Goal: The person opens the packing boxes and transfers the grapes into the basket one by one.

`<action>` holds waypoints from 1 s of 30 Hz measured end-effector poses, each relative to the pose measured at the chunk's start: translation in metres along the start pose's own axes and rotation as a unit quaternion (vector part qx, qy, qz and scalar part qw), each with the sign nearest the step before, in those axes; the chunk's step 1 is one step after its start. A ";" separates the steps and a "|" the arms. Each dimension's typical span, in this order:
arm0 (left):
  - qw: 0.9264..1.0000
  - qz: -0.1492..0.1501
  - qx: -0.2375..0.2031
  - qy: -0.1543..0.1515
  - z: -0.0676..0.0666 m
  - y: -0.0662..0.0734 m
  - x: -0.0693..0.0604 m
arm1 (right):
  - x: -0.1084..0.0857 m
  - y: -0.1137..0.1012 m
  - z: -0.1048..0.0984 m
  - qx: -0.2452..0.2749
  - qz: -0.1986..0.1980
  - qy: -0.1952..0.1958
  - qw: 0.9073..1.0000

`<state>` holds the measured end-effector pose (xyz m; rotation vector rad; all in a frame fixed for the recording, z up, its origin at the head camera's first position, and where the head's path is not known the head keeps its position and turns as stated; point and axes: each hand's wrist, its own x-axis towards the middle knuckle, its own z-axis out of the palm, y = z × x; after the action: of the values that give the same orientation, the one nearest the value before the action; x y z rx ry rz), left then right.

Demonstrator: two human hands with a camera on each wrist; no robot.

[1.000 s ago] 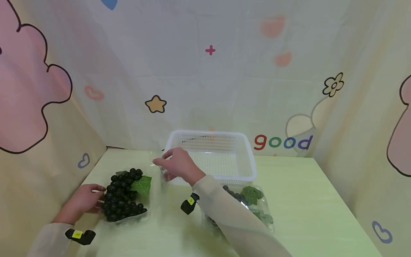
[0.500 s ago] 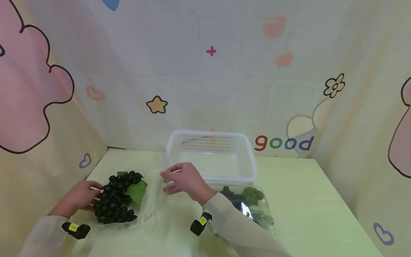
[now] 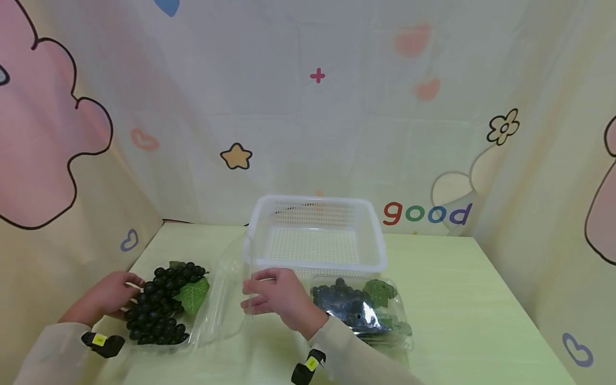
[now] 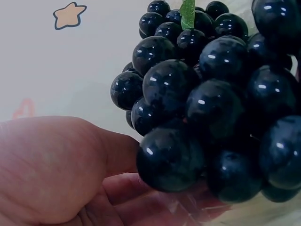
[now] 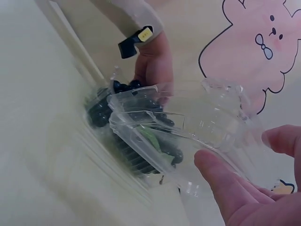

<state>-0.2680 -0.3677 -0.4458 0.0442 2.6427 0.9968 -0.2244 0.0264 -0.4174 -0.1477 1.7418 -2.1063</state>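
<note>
A clear plastic clamshell box (image 3: pixel 192 338) stands at the table's left with its lid (image 3: pixel 226 299) raised on the right side. In it lies a bunch of dark grapes (image 3: pixel 156 307) with a green leaf (image 3: pixel 193 295). My left hand (image 3: pixel 108 295) grips the box's left side. In the left wrist view its fingers (image 4: pixel 129 190) pass under the clear plastic, and a grape hides the thumb tip. My right hand (image 3: pixel 281 299) is at the lid's outer edge. Its thumb and fingers (image 5: pixel 214 176) are spread well apart against the clear plastic.
A white perforated basket (image 3: pixel 315 262) stands at the back middle of the table (image 3: pixel 447 310). In front of it is a second clamshell box (image 3: pixel 358 313) with dark grapes and leaves, its lid down. A printed curtain (image 3: pixel 269 96) surrounds the table.
The left box with its grapes has slid towards me and to the left, together with my left hand. My right hand has come nearer and slightly right, and the lid leans further outward.
</note>
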 end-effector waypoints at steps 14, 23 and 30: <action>1.000 -0.021 -0.018 -0.009 -0.007 -0.013 -0.010 | -0.022 0.036 0.007 0.051 0.008 -0.018 0.998; 1.000 -0.024 -0.018 -0.003 -0.009 -0.012 -0.013 | -0.029 0.054 0.008 0.072 0.018 -0.008 0.997; 1.000 -0.023 -0.013 -0.003 -0.009 -0.012 -0.012 | -0.034 0.066 0.006 0.085 0.027 -0.014 0.996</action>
<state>-0.2585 -0.3844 -0.4438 -0.0182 2.6123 1.0157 -0.1757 0.0241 -0.4738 -0.0795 1.5244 -2.1903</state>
